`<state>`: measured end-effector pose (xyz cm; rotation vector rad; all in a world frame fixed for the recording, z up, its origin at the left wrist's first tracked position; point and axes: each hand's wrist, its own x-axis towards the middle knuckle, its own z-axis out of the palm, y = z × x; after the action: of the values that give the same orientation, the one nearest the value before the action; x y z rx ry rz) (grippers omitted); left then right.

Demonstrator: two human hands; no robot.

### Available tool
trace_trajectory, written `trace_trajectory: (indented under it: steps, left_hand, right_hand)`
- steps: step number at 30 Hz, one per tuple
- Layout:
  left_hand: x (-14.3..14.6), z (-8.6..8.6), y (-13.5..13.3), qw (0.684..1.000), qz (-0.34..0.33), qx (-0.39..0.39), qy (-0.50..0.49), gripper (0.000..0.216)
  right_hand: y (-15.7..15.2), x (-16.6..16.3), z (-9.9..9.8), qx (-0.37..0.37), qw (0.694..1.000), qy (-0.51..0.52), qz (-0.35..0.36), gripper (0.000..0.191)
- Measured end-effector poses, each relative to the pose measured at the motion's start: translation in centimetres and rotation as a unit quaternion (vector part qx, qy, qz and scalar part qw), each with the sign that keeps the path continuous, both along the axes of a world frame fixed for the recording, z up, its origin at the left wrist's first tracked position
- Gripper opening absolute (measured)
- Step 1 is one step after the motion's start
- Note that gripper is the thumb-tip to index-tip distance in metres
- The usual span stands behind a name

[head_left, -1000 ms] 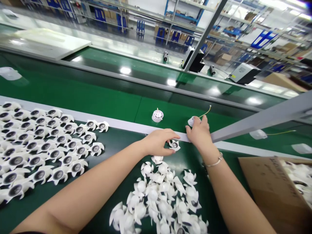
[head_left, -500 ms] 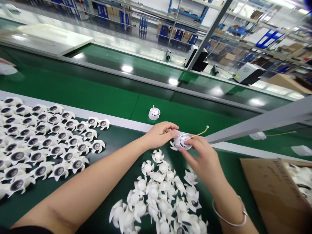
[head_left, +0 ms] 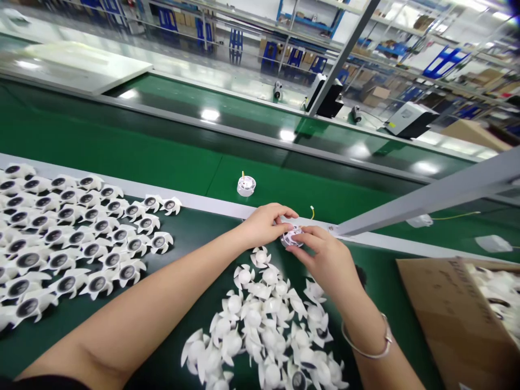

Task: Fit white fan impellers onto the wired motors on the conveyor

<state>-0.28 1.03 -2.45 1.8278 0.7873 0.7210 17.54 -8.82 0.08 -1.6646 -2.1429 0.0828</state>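
Note:
A white round fan housing (head_left: 291, 236) sits between my two hands over the near edge of the belt. My left hand (head_left: 271, 223) grips its left side with thumb and fingers. On its right side, my right hand (head_left: 325, 250) pinches the rim, with the fingertips over the top. A yellow wire (head_left: 312, 213) with a small white plug sticks up behind the fingers. Just below my hands lies a loose pile of white fan blades (head_left: 260, 319), mostly hub side up. Whether a blade is inside the held housing is hard to see.
Rows of fan blades (head_left: 77, 238) lie hollow side up on the left. Another housing (head_left: 246, 186) stands on the green belt (head_left: 174, 173). A slanted grey post (head_left: 422, 192) rises at right, above a cardboard box (head_left: 442, 314) holding white parts.
My hands brought the housing slightly left and it now lies flatter. The fan blade edge seen beside it is out of sight. Parts on the belt shifted left; another person's hand left view.

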Motion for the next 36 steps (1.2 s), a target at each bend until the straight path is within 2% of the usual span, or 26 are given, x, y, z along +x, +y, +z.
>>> trace_trajectory:
  steps: [5, 11, 14, 16, 18, 21, 23, 24, 27, 30, 36]
  left_hand:
    - [0.1, 0.0, -0.4, 1.000, 0.011, 0.014, 0.009, 0.028]
    - [0.0, -0.3, -0.3, 0.999, 0.018, 0.015, 0.026, 0.031]
    - [-0.5, -0.4, 0.0, 1.000, -0.003, 0.016, 0.025, 0.029]
    - [-1.2, -0.1, 0.3, 0.999, -0.017, 0.010, 0.029, 0.029]
    - [-2.1, 0.8, 0.5, 0.997, -0.065, 0.013, 0.045, 0.030]
    - [-3.8, 2.6, 0.7, 0.963, -0.237, 0.070, 0.105, 0.049]
    - [-4.8, 3.6, 0.9, 0.935, -0.313, 0.088, 0.141, 0.057]
    - [-5.2, 3.9, 1.0, 0.931, -0.323, 0.082, 0.151, 0.058]
    - [-5.9, 4.1, 1.4, 0.934, -0.314, 0.052, 0.163, 0.055]
    - [-5.6, 3.5, 1.5, 0.938, -0.295, 0.053, 0.177, 0.040]
    - [-4.1, 2.7, 0.8, 0.958, -0.238, 0.099, 0.126, 0.025]
  right_hand:
    - [0.3, 0.9, -0.4, 0.003, 0.997, 0.067, 0.046, 0.017]
    - [0.1, 0.8, -0.8, 0.012, 0.998, 0.045, 0.046, 0.017]
    - [0.3, 0.8, -1.0, -0.003, 0.997, 0.056, 0.057, 0.017]
    - [0.4, 1.0, -1.2, 0.002, 0.998, 0.052, 0.036, 0.020]
    - [0.2, 1.6, -1.2, 0.023, 0.999, 0.035, -0.015, 0.031]
    - [-1.4, 3.5, -0.8, 0.050, 0.994, 0.028, -0.096, 0.043]
    - [-3.3, 5.2, -0.3, 0.037, 0.990, 0.036, -0.129, 0.035]
    - [-4.4, 6.0, -0.1, 0.023, 0.989, 0.035, -0.140, 0.030]
    - [-7.5, 7.7, 0.2, -0.018, 0.987, 0.021, -0.157, 0.022]
    - [-9.4, 7.8, -0.2, -0.041, 0.989, 0.012, -0.140, 0.021]
    - [-9.2, 6.2, -1.3, -0.047, 0.993, -0.019, -0.102, 0.019]
